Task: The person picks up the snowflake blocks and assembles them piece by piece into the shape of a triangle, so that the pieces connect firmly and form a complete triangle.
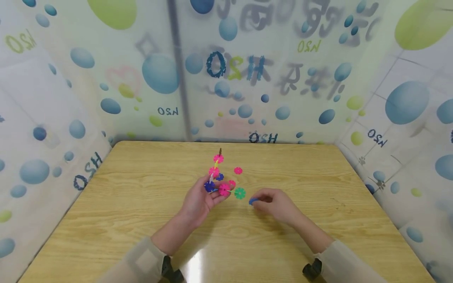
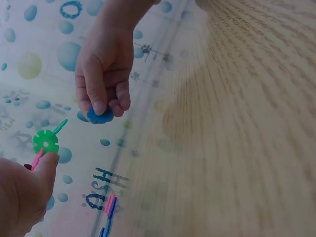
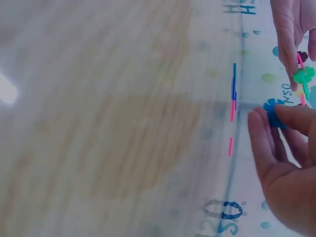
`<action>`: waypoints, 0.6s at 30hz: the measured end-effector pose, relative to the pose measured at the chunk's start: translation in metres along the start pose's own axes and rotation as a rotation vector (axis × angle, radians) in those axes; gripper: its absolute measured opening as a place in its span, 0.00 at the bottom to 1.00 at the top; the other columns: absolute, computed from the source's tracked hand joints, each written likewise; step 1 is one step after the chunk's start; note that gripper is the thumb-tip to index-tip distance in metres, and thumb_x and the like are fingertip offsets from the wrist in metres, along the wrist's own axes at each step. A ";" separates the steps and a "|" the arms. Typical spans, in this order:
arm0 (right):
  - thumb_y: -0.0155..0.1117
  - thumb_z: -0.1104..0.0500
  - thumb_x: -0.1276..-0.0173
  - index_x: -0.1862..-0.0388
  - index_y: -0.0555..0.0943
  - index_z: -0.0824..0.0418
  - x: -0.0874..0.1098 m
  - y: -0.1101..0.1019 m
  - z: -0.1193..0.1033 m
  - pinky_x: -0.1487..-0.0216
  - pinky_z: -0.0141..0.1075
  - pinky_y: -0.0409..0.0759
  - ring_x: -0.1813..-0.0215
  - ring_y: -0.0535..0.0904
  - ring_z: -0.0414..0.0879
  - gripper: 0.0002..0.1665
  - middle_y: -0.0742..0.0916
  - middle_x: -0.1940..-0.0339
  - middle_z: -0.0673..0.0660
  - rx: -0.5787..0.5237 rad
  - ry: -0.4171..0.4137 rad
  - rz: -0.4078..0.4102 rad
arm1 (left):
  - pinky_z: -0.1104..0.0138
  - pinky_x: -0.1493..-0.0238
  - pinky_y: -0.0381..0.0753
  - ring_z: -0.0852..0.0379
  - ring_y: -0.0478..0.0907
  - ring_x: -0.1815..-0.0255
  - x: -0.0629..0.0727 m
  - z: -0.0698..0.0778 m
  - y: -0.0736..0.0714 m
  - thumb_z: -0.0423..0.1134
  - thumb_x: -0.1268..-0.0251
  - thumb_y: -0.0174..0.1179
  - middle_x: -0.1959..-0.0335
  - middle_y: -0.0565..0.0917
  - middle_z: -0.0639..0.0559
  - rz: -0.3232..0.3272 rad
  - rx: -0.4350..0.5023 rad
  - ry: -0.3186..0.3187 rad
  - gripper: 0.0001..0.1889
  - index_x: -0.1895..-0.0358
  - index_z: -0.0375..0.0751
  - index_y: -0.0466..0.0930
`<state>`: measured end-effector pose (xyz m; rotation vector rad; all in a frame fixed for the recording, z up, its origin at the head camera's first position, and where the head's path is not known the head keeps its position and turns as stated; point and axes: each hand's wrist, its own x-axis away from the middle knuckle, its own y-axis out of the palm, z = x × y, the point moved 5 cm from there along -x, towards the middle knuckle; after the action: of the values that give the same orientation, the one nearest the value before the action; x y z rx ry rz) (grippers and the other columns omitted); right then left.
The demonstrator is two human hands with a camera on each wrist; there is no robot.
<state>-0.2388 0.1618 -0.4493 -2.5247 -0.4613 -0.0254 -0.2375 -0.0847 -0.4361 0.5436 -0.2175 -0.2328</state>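
My left hand (image 1: pixel 198 202), palm up, holds a linked build of slotted, flower-shaped plastic discs. Pink discs (image 1: pixel 224 190), a dark blue disc (image 1: pixel 209 186) and a green disc (image 1: pixel 240 193) belong to it; a dark brown piece (image 1: pixel 220 151) tops its far end. In the left wrist view the green disc (image 2: pixel 45 142) sticks out past the left thumb, with a further green piece slotted in edge-on. My right hand (image 1: pixel 277 204) pinches a single blue disc (image 2: pixel 100 117) between thumb and fingers. This disc is apart from the build, just right of the green disc.
Beyond the hands, a loose pink disc (image 1: pixel 238 170) lies on the wooden table (image 1: pixel 301 169). A dark blue disc (image 1: pixel 220 177) shows behind the build. Printed curtains (image 1: pixel 226 98) enclose the table's back and sides.
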 end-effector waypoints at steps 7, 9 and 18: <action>0.70 0.58 0.19 0.47 0.90 0.61 0.010 -0.001 -0.007 0.47 0.40 0.94 0.51 0.91 0.48 0.09 0.93 0.55 0.56 -0.142 -0.029 0.032 | 0.54 0.31 0.88 0.39 0.86 0.33 0.001 0.000 0.001 0.49 0.06 0.33 0.40 0.82 0.38 -0.002 0.022 0.000 0.20 0.35 0.39 0.68; 0.70 0.59 0.19 0.47 0.89 0.61 0.011 -0.001 -0.009 0.47 0.41 0.94 0.52 0.91 0.46 0.09 0.93 0.55 0.56 -0.158 -0.038 0.045 | 0.55 0.31 0.88 0.38 0.86 0.32 0.000 -0.001 0.001 0.49 0.06 0.34 0.40 0.83 0.38 0.001 0.012 0.003 0.19 0.35 0.40 0.68; 0.71 0.59 0.20 0.48 0.89 0.61 0.011 0.000 -0.014 0.43 0.45 0.94 0.50 0.92 0.48 0.08 0.94 0.52 0.58 -0.241 -0.066 0.112 | 0.61 0.35 0.90 0.40 0.87 0.32 -0.003 -0.004 0.001 0.28 0.17 0.57 0.33 0.81 0.33 0.042 -0.101 0.011 0.22 0.27 0.33 0.65</action>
<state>-0.2276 0.1583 -0.4363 -2.7921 -0.3598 0.0477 -0.2396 -0.0816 -0.4392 0.4401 -0.2052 -0.1993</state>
